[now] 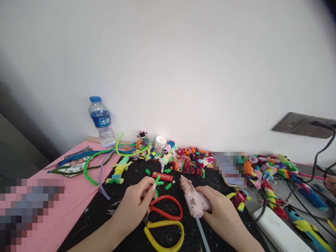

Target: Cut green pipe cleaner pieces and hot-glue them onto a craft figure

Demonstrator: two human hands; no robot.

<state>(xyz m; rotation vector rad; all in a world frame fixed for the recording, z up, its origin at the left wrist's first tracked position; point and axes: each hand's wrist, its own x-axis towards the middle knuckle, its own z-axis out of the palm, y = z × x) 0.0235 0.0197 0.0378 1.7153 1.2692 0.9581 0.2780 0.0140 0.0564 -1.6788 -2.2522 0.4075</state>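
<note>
Over the black mat (97,213), left hand (137,198) pinches a green fuzzy piece (158,180); right hand (219,210) grips the glue gun (193,198) by its handle. Piece: bright, forked, probably light, soft, bendy; hold by stem. Gun: pale pink, grubby nozzle; likely rigid, hot-tipped, handle only.

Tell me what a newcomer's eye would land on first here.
Probably the scissors, with one red and one yellow handle loop, on the black mat at front centre. Next might come the pale pink glue gun in the right grip, and the small green fuzzy piece in the left grip. A blue-capped bottle also stands out, by the white wall at left.
</note>
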